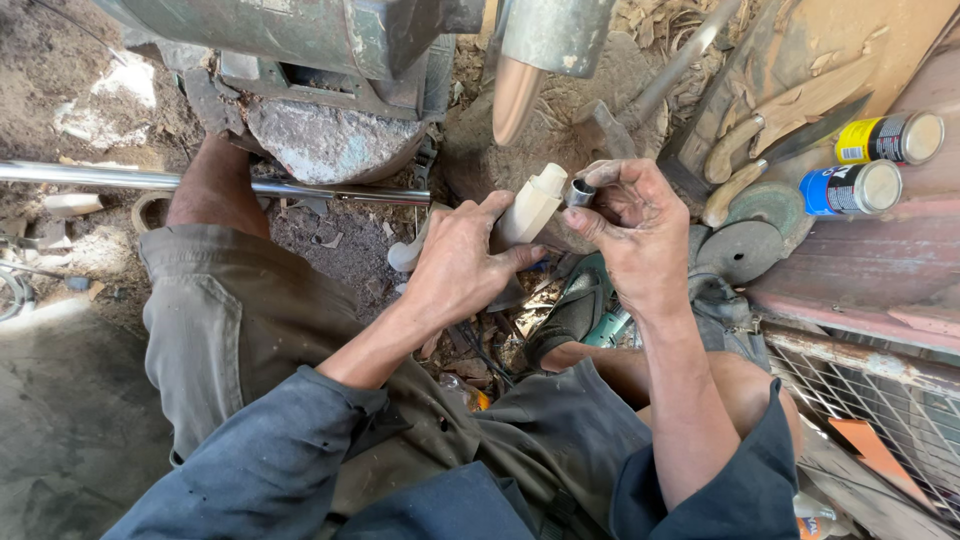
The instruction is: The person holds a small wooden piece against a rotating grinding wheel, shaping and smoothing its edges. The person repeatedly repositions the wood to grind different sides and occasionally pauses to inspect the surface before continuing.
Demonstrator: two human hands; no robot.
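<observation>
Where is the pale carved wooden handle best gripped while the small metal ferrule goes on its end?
Around its thicker middle, from the left, as the left hand does. The wooden handle narrows to a stepped tip pointing up-right, which should stay bare for the metal ferrule pinched in the right hand.

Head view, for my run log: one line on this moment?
left hand: holds pale wooden handle | right hand: holds small metal ring at its tip

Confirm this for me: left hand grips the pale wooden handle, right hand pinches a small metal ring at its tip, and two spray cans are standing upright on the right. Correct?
Not quite. The two spray cans lie on their sides, ends toward the camera, as the head view shows. The rest holds: the left hand grips the pale wooden handle, and the right hand pinches the small metal ring at its tip.
</observation>
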